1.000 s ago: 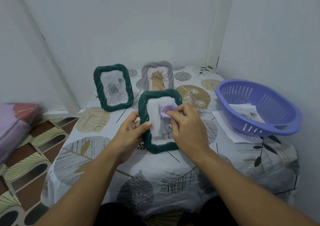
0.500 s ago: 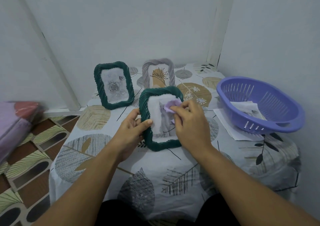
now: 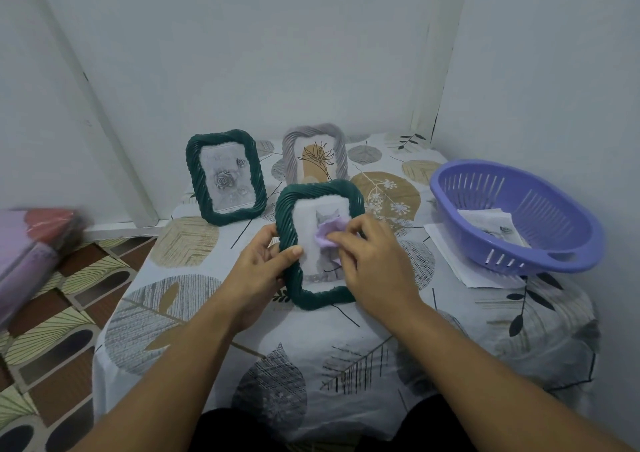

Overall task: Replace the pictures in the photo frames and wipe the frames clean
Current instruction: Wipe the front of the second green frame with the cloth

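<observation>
A dark green rope-edged photo frame (image 3: 320, 195) with a grey cat picture stands tilted at the table's middle. My left hand (image 3: 258, 275) grips its left edge, thumb on the front. My right hand (image 3: 374, 264) presses a small lilac cloth (image 3: 327, 235) against the glass over the picture. Behind it stand a second green frame (image 3: 225, 176) with a rose picture and a grey frame (image 3: 313, 153) whose glass shows the tablecloth pattern.
A purple plastic basket (image 3: 512, 216) holding printed pictures sits at the right on a white sheet (image 3: 460, 261). The table wears a leaf-print cloth (image 3: 277, 365). Walls close in behind and right. A pink bundle (image 3: 31, 243) lies on the patterned floor at left.
My right hand has slid the lilac cloth down the glass from the upper part toward the middle. The left hand keeps its grip on the frame.
</observation>
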Tool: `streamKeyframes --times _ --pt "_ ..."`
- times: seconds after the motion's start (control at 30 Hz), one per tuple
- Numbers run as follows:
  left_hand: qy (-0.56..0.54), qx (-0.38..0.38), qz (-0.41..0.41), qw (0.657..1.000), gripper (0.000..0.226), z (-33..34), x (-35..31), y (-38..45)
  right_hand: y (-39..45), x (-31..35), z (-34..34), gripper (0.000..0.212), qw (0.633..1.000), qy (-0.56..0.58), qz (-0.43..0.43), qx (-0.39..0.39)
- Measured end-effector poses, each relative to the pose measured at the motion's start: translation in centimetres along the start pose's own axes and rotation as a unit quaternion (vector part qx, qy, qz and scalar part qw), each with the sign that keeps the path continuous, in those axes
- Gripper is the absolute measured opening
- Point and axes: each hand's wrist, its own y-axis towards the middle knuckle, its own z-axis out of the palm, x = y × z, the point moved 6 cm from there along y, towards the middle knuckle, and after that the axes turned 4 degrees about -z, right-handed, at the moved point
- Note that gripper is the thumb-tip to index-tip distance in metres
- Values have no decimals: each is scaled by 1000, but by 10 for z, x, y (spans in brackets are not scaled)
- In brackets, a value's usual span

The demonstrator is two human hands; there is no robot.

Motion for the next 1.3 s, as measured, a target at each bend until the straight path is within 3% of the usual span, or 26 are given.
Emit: streamKeyframes --times 0.13,0.27,0.67,0.83,0.97,1.1,1.3 --pt "6 -9 -2 1000 34 -1 1 1 4 -12 -6 22 999 14 43 -22" --pt "4 -9 -5 1000 33 -1 1 1 3 -7 -6 18 1000 -9 7 5" --pt "12 -8 -6 1000 32 -1 0 -1 -5 -18 -15 16 998 -27 45 -20" --pt "6 -17 -5 1000 34 -3 2 0 -13 -8 -7 15 999 -40 19 9" --pt "10 -11 -1 1000 32 -2 2 0 -10 -16 -12 18 998 -19 62 -26" --pt "1 -15 -5 1000 33 -2 2 0 -16 -8 -3 17 999 -24 28 0" --pt "13 -18 -6 1000 33 -3 2 0 -15 -16 -10 20 997 3 74 -28"
